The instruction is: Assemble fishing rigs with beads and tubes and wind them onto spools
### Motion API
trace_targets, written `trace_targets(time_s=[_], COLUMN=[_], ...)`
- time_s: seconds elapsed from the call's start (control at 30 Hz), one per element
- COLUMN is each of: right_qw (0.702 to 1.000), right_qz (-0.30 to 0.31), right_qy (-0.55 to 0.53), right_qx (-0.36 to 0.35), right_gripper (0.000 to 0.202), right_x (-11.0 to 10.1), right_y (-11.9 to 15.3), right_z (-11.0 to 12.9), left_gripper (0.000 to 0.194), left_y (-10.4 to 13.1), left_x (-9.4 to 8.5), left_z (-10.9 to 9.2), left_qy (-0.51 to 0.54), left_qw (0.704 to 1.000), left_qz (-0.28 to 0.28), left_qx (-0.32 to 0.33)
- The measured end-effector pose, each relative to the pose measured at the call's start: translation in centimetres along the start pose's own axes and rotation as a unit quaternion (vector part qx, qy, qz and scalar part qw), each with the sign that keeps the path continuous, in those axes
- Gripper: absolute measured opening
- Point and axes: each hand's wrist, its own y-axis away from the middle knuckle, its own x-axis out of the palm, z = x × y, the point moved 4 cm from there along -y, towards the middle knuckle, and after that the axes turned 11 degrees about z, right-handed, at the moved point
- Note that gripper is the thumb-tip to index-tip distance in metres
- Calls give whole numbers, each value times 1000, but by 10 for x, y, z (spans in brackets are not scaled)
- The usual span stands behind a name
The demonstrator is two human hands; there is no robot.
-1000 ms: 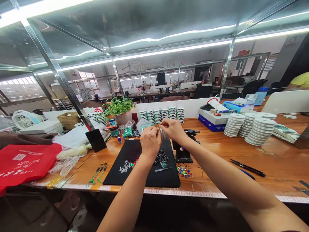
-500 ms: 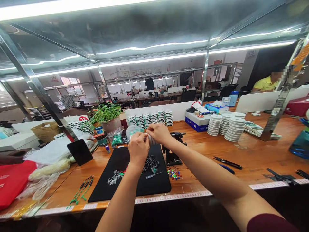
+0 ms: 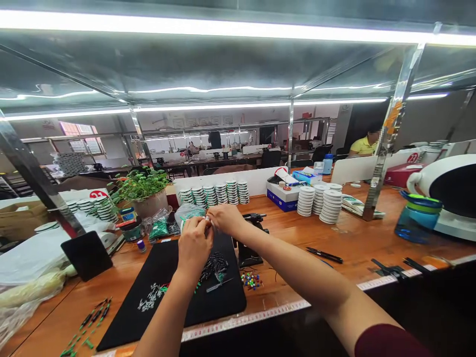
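Note:
My left hand (image 3: pixel 195 240) is closed, its fingertips pinched beside those of my right hand (image 3: pixel 225 219), which is closed too. Something small and whitish shows where the fingertips meet, but the hands hide most of it. Both hands are raised over the far part of a black mat (image 3: pixel 126 307). On the mat lie a heap of black beaded pieces (image 3: pixel 214 265), a scatter of small white pieces (image 3: pixel 149 297) and a thin tool (image 3: pixel 219 285). A black bench device (image 3: pixel 248 255) stands just behind my right forearm.
White spools stand in stacks (image 3: pixel 330 207) at right and in a green-wound row (image 3: pixel 221 193) behind. Colourful beads (image 3: pixel 251 281) lie beside the mat. Tweezers (image 3: pixel 324 255), a blue bottle (image 3: pixel 416 218), a potted plant (image 3: pixel 143 186) and a black tablet-like panel (image 3: pixel 86 255) surround the work area.
The view has swung right and tilted up, so the bench contents appear further left and a white machine shows at right. My hands stay together, both still pinched.

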Motion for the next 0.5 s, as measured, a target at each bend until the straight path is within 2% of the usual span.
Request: trace_targets(time_s=[0.07,0.13,0.23,0.27,0.3,0.33,0.37,0.4,0.43,0.5], right_qw=[998,991,970,954,946,947,950,959,967,982], right_qz=[-55,-126,-235,-293,-322,-322,-310,-279,-246,-172], right_qy=[-18,-37,-62,-61,-38,-3,23,37,48,59], right_qx=[-17,-22,-6,-5,3,17,32,44,55,46], right_gripper=[16,23,21,18,15,13,14,17,21,27], right_x=[-3,-6,-9,-10,-8,-3,2,10,18,35], right_y=[16,44,103,126,147,164,178,190,199,210], right_z=[-5,-13,-34,-43,-52,-62,-73,-83,-93,-108], left_gripper=[14,17,21,23,26,27,28,29,32,45], left_y=[9,25,55,64,72,79,85,90,93,91], left_x=[-8,-19,-29,-28,-23,-14,-3,9,23,40], left_z=[-1,6,31,41,50,59,65,68,67,56], left_qy=[12,24,76,104,142,200,276,375,490,585], left_qw=[999,997,987,982,973,955,924,874,803,736], left_qz=[-26,-75,-125,-116,-94,-58,-22,11,32,42], left_qx=[32,27,-60,-105,-155,-210,-265,-310,-339,-338])
